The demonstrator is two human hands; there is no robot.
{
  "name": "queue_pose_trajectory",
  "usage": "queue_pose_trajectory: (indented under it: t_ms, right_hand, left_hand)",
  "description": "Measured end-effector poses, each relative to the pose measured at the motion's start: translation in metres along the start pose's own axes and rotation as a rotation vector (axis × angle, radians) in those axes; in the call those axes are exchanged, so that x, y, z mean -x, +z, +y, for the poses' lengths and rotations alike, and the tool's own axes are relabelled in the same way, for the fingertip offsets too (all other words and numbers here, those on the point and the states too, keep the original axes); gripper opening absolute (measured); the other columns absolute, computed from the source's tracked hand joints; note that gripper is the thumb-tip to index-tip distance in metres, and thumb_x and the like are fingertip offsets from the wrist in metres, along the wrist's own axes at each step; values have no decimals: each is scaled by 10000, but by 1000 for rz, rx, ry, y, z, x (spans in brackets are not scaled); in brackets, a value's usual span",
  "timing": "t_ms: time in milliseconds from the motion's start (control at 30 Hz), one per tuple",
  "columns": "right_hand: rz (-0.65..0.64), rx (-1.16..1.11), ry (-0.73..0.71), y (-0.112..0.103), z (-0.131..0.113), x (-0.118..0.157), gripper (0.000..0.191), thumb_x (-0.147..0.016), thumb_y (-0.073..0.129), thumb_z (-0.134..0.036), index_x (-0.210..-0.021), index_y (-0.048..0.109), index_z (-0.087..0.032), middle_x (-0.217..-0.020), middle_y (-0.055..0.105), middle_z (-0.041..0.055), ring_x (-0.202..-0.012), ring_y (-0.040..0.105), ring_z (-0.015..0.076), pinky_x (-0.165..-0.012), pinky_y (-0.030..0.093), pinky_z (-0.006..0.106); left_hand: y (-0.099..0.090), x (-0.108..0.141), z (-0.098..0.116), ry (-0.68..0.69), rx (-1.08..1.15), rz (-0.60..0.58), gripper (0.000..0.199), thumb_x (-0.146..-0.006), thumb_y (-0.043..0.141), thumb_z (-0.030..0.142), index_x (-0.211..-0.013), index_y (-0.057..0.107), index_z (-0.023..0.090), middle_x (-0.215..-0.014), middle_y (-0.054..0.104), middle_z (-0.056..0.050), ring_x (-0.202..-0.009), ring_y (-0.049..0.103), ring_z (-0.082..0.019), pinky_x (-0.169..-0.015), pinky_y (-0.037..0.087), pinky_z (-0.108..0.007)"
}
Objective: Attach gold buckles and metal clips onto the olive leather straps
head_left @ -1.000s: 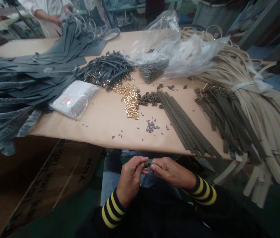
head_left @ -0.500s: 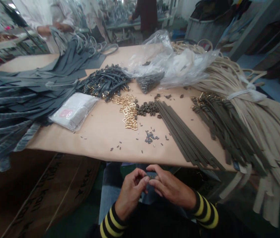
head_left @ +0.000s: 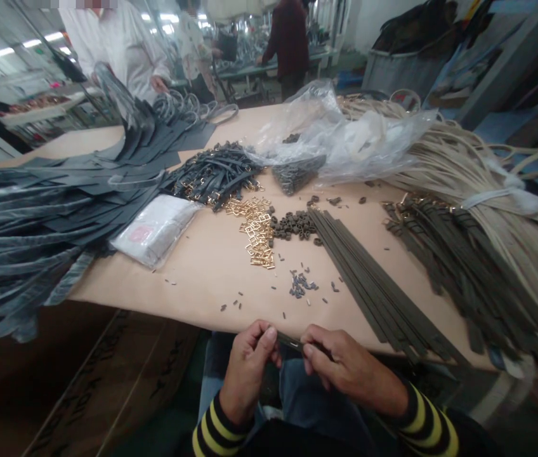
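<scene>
Between my two hands, just off the table's front edge, a short dark olive strap point(head_left: 290, 341) is stretched. My left hand point(head_left: 252, 358) pinches its left end between thumb and fingers. The right end is in the closed fingers of my right hand point(head_left: 340, 365). On the table point(head_left: 202, 266) beyond them lie small dark metal pieces point(head_left: 301, 284), gold rectangular rings point(head_left: 258, 235), a heap of olive loops point(head_left: 295, 225) and long olive straps point(head_left: 368, 285). Whatever small part sits on the held strap is too small to tell.
Dark grey straps point(head_left: 59, 190) cover the left side, beside a plastic-wrapped white packet point(head_left: 155, 228). Clear plastic bags point(head_left: 359, 139) lie at the back; finished-looking olive straps point(head_left: 450, 266) and beige straps point(head_left: 516, 241) lie right. People stand behind the table.
My hands have moved apart, the right one rightward, and the strap now shows between them. The view has shifted slightly. A person at the back left has lowered one hand toward the grey straps.
</scene>
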State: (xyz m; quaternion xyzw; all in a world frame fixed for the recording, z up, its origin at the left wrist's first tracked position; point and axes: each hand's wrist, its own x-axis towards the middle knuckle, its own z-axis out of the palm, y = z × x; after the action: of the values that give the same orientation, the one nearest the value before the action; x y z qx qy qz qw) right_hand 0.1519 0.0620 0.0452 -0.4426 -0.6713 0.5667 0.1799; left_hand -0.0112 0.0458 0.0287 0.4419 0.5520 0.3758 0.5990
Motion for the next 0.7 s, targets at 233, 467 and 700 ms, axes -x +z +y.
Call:
queue_pose_trajectory:
  t_ms: [233,467,700]
  right_hand:
    - [236,-173,28,-14,23,-22,221,-832,356,-305,-695,454,-163,-537,446,-35,-442,392,81,-441,320,199]
    - [216,-353,119,-15,25,-27,252,-804,388,-404,-715,432,-173,-502,411,-61,-351,339,55,-349,292,175]
    - [239,-419,101,-16,27,-28,282,-782,393,-451,-740,420,-174,-500,416,-58,-380,377,71,-377,353,191]
  left_hand:
    - [-20,-71,36,606,-889,160,185,-807,396,178,-900,549,132,-879,564,-93,-835,496,-188,-761,416,-323]
    - [-28,-133,38,706,-1535,43,149,-806,404,133,-783,551,126,-831,547,-98,-774,472,-194,-695,434,-320]
    - [-33,-140,58,494,-935,153,167,-768,460,197,-661,566,124,-660,525,-34,-630,478,-135,-626,415,-278]
